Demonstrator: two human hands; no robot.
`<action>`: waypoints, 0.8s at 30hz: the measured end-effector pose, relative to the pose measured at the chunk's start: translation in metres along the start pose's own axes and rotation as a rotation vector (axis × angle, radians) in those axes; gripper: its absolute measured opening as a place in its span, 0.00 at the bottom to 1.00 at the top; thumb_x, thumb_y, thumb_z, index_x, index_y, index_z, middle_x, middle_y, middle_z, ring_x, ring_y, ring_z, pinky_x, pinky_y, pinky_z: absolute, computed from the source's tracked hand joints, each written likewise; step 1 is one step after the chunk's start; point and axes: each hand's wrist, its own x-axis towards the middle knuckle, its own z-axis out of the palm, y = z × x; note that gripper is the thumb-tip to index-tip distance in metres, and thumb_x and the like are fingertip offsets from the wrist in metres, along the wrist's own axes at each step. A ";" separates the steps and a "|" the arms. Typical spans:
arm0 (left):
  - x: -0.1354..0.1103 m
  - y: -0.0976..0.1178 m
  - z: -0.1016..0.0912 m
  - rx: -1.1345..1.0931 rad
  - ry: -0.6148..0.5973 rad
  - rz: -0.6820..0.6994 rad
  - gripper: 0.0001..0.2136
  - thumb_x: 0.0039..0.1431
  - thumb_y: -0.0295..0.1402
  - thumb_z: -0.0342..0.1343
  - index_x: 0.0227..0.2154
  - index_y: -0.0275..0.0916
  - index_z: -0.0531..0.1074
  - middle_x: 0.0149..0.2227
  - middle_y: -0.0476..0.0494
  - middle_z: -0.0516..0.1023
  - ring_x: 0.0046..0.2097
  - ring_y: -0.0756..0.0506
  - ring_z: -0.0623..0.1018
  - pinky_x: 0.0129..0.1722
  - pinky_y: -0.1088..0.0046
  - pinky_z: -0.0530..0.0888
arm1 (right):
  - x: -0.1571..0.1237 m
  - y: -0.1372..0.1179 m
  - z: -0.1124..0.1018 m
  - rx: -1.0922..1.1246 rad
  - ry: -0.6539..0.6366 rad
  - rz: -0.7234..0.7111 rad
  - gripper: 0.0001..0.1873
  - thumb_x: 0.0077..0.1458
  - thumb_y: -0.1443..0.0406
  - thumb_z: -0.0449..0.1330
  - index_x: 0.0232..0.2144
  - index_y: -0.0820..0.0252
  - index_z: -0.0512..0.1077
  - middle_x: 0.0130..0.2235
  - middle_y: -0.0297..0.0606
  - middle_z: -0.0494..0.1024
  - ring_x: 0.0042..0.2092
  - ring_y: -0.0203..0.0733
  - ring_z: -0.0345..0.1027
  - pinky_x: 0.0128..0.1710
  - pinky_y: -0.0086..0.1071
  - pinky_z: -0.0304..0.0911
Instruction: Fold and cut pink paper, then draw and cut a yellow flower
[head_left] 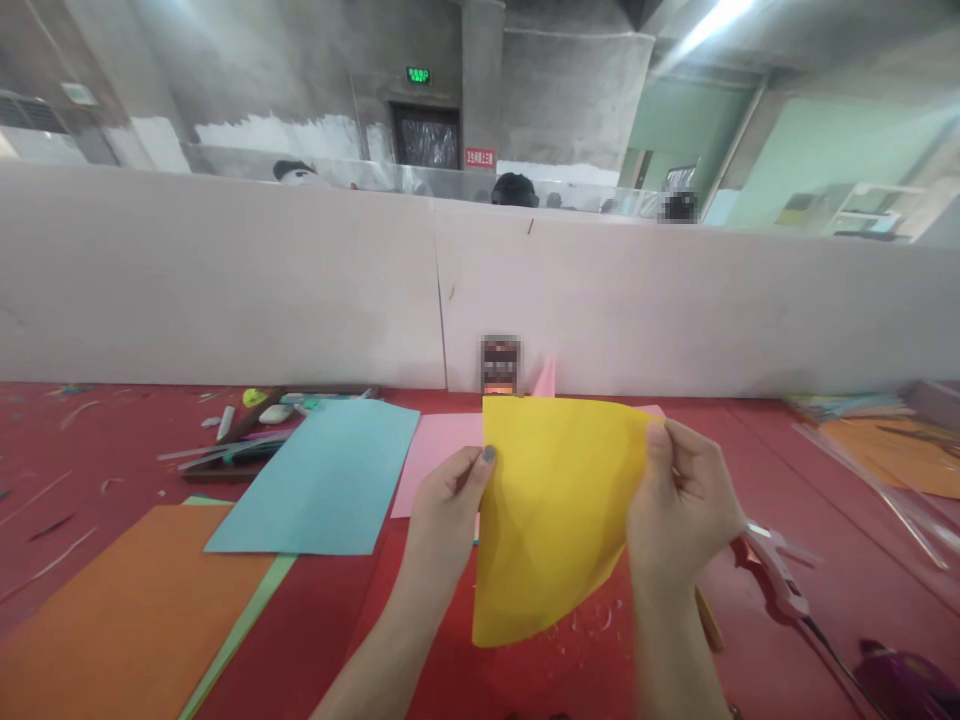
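Orange paper [135,600] lies toward the near left corner of the red desk [322,620]. Over its middle, the left hand [450,497] pinches a yellow sheet [559,510] by the left edge, the right hand [686,505] by the upper right corner. Blue paper [322,490] lies farther back.

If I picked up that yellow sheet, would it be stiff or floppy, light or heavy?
The yellow sheet probably bends easily, as it bows between the left hand and right hand. It may have some stiffness too, since its top edge doesn't droop. It's likely light: a pinch at each side holds it up.
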 end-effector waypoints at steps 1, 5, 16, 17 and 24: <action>0.000 -0.002 0.000 0.059 0.026 0.019 0.15 0.56 0.45 0.47 0.22 0.39 0.62 0.22 0.52 0.61 0.25 0.51 0.61 0.24 0.77 0.60 | 0.000 0.001 0.001 0.013 -0.010 0.004 0.10 0.53 0.59 0.56 0.30 0.60 0.72 0.28 0.38 0.76 0.30 0.40 0.70 0.31 0.31 0.65; 0.001 -0.009 -0.001 0.230 0.128 0.082 0.16 0.56 0.46 0.45 0.21 0.40 0.57 0.20 0.53 0.53 0.22 0.51 0.54 0.21 0.76 0.54 | -0.005 0.005 0.009 0.058 -0.068 0.105 0.11 0.52 0.59 0.56 0.30 0.60 0.73 0.28 0.37 0.77 0.31 0.40 0.70 0.32 0.31 0.64; 0.021 -0.025 -0.002 0.209 -0.053 0.025 0.17 0.52 0.48 0.48 0.22 0.39 0.64 0.19 0.54 0.58 0.20 0.53 0.57 0.19 0.77 0.53 | -0.010 0.024 0.022 -0.006 -0.121 0.295 0.13 0.52 0.57 0.55 0.30 0.60 0.73 0.29 0.36 0.77 0.31 0.39 0.69 0.33 0.29 0.60; 0.021 -0.026 -0.001 0.208 -0.058 0.002 0.17 0.52 0.49 0.48 0.22 0.39 0.64 0.18 0.54 0.57 0.19 0.53 0.56 0.18 0.78 0.52 | -0.010 0.027 0.023 -0.014 -0.127 0.291 0.13 0.52 0.57 0.55 0.30 0.60 0.73 0.28 0.35 0.76 0.30 0.38 0.68 0.33 0.29 0.60; 0.028 -0.037 0.000 0.160 -0.133 -0.038 0.17 0.51 0.49 0.49 0.26 0.39 0.67 0.19 0.54 0.62 0.18 0.53 0.58 0.17 0.78 0.54 | -0.012 0.046 0.029 -0.044 -0.173 0.300 0.16 0.51 0.55 0.54 0.31 0.62 0.73 0.26 0.35 0.74 0.28 0.38 0.65 0.31 0.29 0.58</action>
